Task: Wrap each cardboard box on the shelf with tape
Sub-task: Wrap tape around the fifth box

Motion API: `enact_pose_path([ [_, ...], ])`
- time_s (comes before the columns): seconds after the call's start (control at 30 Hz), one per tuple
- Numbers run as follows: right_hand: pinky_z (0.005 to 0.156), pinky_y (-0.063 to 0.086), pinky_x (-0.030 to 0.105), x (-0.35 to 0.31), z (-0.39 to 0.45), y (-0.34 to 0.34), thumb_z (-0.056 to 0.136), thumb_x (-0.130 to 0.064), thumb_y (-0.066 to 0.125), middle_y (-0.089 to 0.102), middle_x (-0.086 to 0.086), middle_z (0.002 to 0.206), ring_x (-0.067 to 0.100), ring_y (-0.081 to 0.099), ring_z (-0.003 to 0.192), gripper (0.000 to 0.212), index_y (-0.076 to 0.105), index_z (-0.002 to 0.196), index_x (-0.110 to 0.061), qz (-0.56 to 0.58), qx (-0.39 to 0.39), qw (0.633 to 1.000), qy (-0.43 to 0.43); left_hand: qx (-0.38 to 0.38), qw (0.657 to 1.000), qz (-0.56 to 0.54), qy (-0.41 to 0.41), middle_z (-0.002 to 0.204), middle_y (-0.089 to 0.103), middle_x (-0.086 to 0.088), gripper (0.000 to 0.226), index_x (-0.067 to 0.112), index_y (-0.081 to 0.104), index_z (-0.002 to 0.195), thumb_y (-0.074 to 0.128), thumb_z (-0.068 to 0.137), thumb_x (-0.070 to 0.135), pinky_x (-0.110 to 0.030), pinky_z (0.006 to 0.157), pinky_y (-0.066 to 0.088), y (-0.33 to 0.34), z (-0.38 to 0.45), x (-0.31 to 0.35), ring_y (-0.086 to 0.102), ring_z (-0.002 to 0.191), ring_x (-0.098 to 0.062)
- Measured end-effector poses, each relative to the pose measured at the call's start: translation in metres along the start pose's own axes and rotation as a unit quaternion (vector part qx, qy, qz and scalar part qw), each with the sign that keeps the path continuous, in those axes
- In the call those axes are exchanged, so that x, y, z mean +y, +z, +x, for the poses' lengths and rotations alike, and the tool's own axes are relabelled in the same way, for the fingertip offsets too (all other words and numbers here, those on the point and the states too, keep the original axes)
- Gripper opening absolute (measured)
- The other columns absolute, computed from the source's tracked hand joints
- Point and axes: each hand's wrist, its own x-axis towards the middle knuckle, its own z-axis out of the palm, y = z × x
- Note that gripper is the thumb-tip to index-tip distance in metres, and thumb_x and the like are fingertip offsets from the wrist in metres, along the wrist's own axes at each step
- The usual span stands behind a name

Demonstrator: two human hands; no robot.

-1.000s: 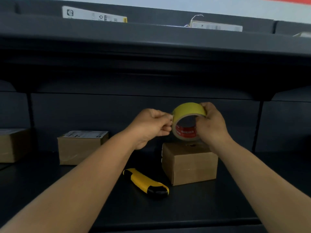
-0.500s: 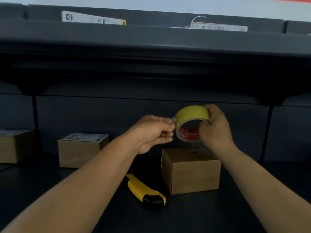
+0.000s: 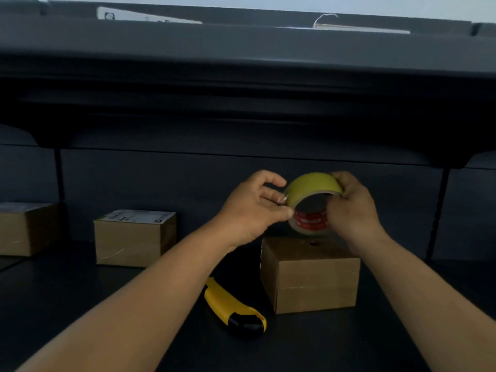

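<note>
Tape roll (image 3: 312, 187), yellow w/ a red-printed core, is held up in the air just above the nearest cardboard box (image 3: 310, 275), roughly centre of the view. Right hand (image 3: 351, 208) grips the roll from its right side, fingers curled over the top edge & thumb side toward the core. Left hand (image 3: 253, 208) sits at the roll's left edge; thumb & forefinger pinch at what looks like the loose tape end, other fingers (image 3: 271, 179) lifted & loosely curved above it. The end itself is small & blurred, so can't tell how much tape is peeled. Nearest box stands on the dark shelf (image 3: 80, 304), directly under the roll but not touching it; its top has a small dark mark, sides look plain brown. Yellow-and-black utility knife (image 3: 234, 304) lies on the shelf just left of that box, black end toward the camera, partly behind the left forearm. A 2nd box (image 3: 134, 238) w/ a white label on top sits further left & back, well apart from the first. A 3rd box (image 3: 26, 229) is at the far left edge, cut off by the frame. Upper shelf (image 3: 241, 41) spans the top of the view, w/ flat white packages (image 3: 150, 17) lying on it.
</note>
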Motion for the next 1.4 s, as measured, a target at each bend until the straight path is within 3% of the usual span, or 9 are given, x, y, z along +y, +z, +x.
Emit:
enact_pose_path([
  [0.1,0.060,0.041,0.017,0.001,0.000,0.000,0.095,0.000,0.040,0.052,-0.006,0.089,0.002,0.049,0.076,0.030,0.049,0.109,-0.025,0.022,-0.024,0.999,0.006,0.020,0.998,0.014,0.054,0.084,0.059,0.001,0.035,0.027,0.057,0.095,0.074,0.077,0.002,-0.018,0.072,0.051,0.001,0.000,-0.002,0.057,0.076,-0.010],
  [0.3,0.077,0.050,0.029,0.002,-0.003,0.003,0.094,-0.007,0.050,0.059,-0.004,0.099,0.012,0.057,0.091,0.028,0.054,0.112,-0.028,0.038,-0.049,0.998,0.023,0.042,0.994,-0.022,0.101,0.082,0.065,0.002,0.015,0.019,0.068,0.087,0.070,0.081,0.006,-0.020,0.076,0.054,0.000,-0.001,-0.004,0.061,0.077,-0.006],
  [0.5,0.074,0.052,0.026,0.010,-0.004,0.002,0.087,-0.015,0.064,0.065,-0.001,0.099,0.013,0.062,0.089,0.018,0.059,0.101,-0.024,0.216,-0.041,0.972,0.079,0.123,0.984,-0.122,0.027,0.074,0.067,0.005,0.010,0.021,0.069,0.083,0.066,0.086,0.012,-0.026,0.074,0.057,0.002,0.005,-0.016,0.063,0.067,-0.004],
  [0.67,0.080,0.053,0.031,0.021,-0.006,0.008,0.092,-0.011,0.056,0.067,-0.004,0.093,0.012,0.066,0.086,0.019,0.063,0.096,-0.028,0.282,-0.018,0.958,0.043,0.079,0.983,-0.164,-0.019,0.075,0.067,0.000,0.007,0.015,0.069,0.085,0.065,0.086,0.010,-0.033,0.080,0.058,0.011,0.004,-0.023,0.063,0.071,-0.010],
  [0.8,0.074,0.054,0.023,0.028,-0.008,0.012,0.092,-0.007,0.055,0.064,-0.004,0.095,0.006,0.063,0.077,0.022,0.059,0.100,-0.027,0.265,-0.006,0.964,-0.020,0.077,0.980,-0.180,-0.037,0.078,0.069,-0.003,0.006,0.010,0.069,0.087,0.070,0.081,0.011,-0.033,0.081,0.058,0.013,0.004,-0.029,0.065,0.076,-0.014],
  [1.03,0.077,0.050,0.013,0.021,-0.016,0.011,0.085,-0.023,0.066,0.058,-0.014,0.109,-0.001,0.059,0.097,0.038,0.050,0.119,-0.031,0.173,-0.026,0.983,-0.060,0.063,0.965,-0.250,-0.051,0.085,0.069,-0.008,0.007,0.008,0.067,0.090,0.063,0.085,0.010,-0.029,0.077,0.057,0.004,0.001,-0.038,0.066,0.081,-0.016],
  [1.2,0.084,0.035,0.005,0.001,-0.030,0.020,0.077,-0.037,0.073,0.038,-0.005,0.111,0.005,0.044,0.100,0.049,0.040,0.111,-0.026,0.003,0.096,0.977,-0.191,0.166,0.928,-0.330,-0.044,0.095,0.068,-0.012,0.008,0.007,0.067,0.093,0.060,0.090,0.009,-0.029,0.080,0.057,-0.014,0.004,-0.039,0.066,0.091,-0.018],
  [1.33,0.078,0.042,0.015,-0.024,-0.066,0.048,0.084,-0.036,0.060,0.050,-0.011,0.096,0.003,0.047,0.088,0.015,0.056,0.093,-0.025,-0.128,-0.125,0.929,-0.323,0.241,0.929,-0.274,-0.051,0.096,0.070,-0.012,0.005,0.009,0.068,0.091,0.063,0.089,0.009,-0.035,0.088,0.056,-0.023,0.005,-0.044,0.068,0.095,-0.022],
  [1.4,0.091,0.045,0.031,-0.026,-0.084,0.067,0.090,-0.041,0.053,0.055,-0.002,0.116,0.013,0.049,0.107,0.032,0.057,0.116,-0.023,-0.223,-0.283,0.886,-0.292,0.267,0.928,-0.257,-0.047,0.087,0.070,-0.008,0.003,0.009,0.068,0.089,0.065,0.088,0.010,-0.034,0.087,0.056,-0.024,0.005,-0.044,0.069,0.086,-0.016],
])
